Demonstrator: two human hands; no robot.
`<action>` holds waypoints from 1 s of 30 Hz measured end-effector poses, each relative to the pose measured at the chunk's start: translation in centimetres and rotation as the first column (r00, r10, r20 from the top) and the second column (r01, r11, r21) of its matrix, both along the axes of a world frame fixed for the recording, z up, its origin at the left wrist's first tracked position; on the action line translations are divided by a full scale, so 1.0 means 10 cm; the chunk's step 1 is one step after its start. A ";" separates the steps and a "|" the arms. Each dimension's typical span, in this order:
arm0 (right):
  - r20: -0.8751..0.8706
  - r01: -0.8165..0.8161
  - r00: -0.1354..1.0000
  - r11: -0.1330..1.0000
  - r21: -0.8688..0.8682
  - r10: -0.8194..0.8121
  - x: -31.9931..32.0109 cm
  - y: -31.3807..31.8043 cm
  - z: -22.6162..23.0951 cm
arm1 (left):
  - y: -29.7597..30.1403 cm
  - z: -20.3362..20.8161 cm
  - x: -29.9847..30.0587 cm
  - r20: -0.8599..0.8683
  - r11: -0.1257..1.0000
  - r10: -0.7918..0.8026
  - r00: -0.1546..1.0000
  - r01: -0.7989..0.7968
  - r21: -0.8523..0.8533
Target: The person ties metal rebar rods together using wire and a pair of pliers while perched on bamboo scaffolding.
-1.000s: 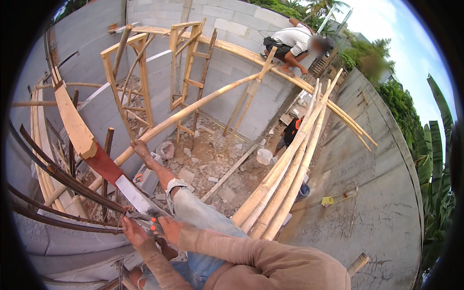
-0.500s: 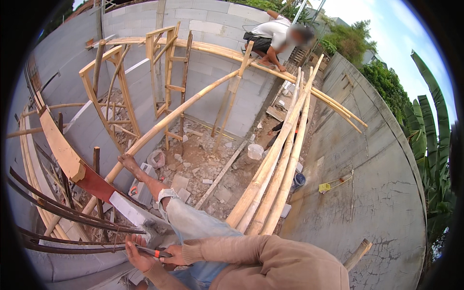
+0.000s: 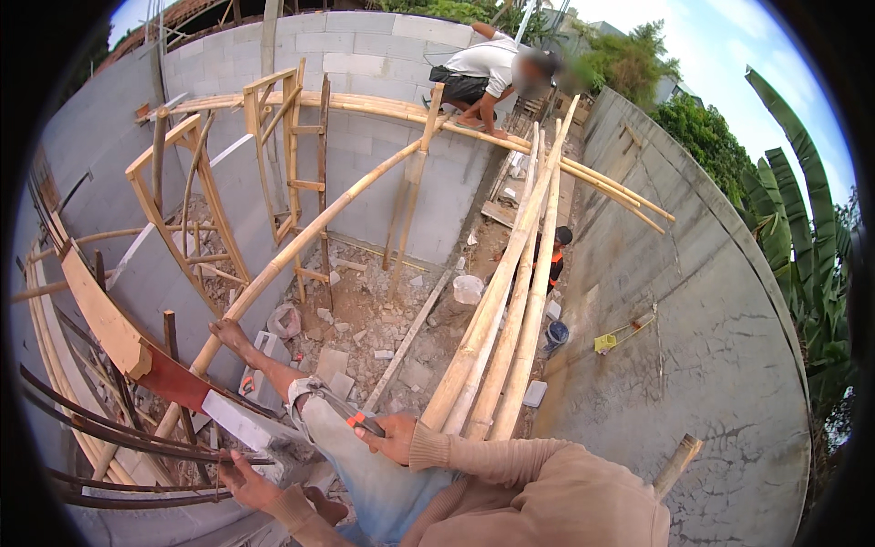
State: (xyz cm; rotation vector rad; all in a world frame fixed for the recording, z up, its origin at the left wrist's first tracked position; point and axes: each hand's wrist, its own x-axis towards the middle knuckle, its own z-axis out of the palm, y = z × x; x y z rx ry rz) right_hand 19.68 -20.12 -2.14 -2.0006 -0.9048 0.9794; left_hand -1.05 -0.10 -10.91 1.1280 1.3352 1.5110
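My right hand, in a tan sleeve, is closed round the handle of a slim grey hand tool with an orange band. The tool is held over my bent knee in faded jeans, its far end pointing up and left; its exact kind is unclear. My left hand is at the ends of several dark, curved steel reinforcing bars. Its fingers are apart and rest against the bars. A pale block edge and a red-brown board lie just beyond the bars.
My bare foot rests on a long bamboo pole. More bamboo poles slope down at my right. Wooden frames stand left, above rubble-strewn ground. A co-worker crouches on the far poles; another person is below, beside a grey wall.
My right hand has lifted the tool away from the bars, up and right over my knee. My left hand stays by the bars, slightly lower. The view has shifted, and the person below shows more.
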 end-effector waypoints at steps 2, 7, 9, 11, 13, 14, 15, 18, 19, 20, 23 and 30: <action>0.046 0.059 0.998 0.986 -0.155 -0.052 0.19 -0.17 0.13 | 0.10 -0.06 -0.04 -0.016 1.000 0.009 1.000 -0.009 0.022; 0.301 0.248 0.944 0.896 -0.369 -0.137 0.56 -0.74 -0.51 | 0.15 -0.06 -0.08 -0.095 1.000 0.007 0.995 -0.006 0.005; 0.314 0.341 0.923 0.854 -0.393 -0.224 0.60 -0.97 -0.76 | 0.15 -0.06 -0.11 -0.077 0.999 -0.011 0.997 0.014 0.035; 0.357 0.420 0.891 0.806 -0.416 -0.280 0.61 -1.15 -0.89 | 0.13 -0.10 -0.16 -0.053 0.997 -0.038 0.998 0.041 0.068; 0.415 0.449 0.871 0.773 -0.449 -0.265 0.59 -1.31 -0.91 | 0.14 -0.16 -0.20 -0.016 0.991 -0.078 0.997 0.079 0.104; 0.443 0.464 0.859 0.755 -0.463 -0.257 0.59 -1.36 -0.91 | 0.12 -0.15 -0.18 -0.028 0.991 -0.077 0.997 0.080 0.108; 0.471 0.481 0.847 0.735 -0.478 -0.248 0.59 -1.41 -0.92 | 0.10 -0.14 -0.15 -0.040 0.991 -0.077 0.996 0.081 0.111; 0.548 0.511 0.812 0.698 -0.502 -0.201 0.60 -1.54 -0.99 | 0.02 -0.07 -0.10 -0.112 0.994 -0.084 0.990 0.092 0.066; 0.572 0.506 0.802 0.704 -0.498 -0.172 0.61 -1.58 -1.03 | -0.01 -0.05 -0.07 -0.142 0.995 -0.085 0.986 0.091 0.041; 0.587 0.481 0.799 0.726 -0.491 -0.133 0.60 -1.51 -1.08 | 0.02 0.00 -0.12 -0.190 0.997 -0.048 0.981 0.059 0.050; 0.621 0.380 0.784 0.785 -0.490 0.008 0.50 -1.26 -0.98 | 0.05 0.17 -0.27 -0.163 1.000 0.019 0.987 -0.015 0.025; 0.636 0.351 0.765 0.759 -0.548 0.105 0.40 -1.40 -0.84 | -0.03 0.19 0.10 0.013 0.998 -0.064 0.998 0.065 -0.011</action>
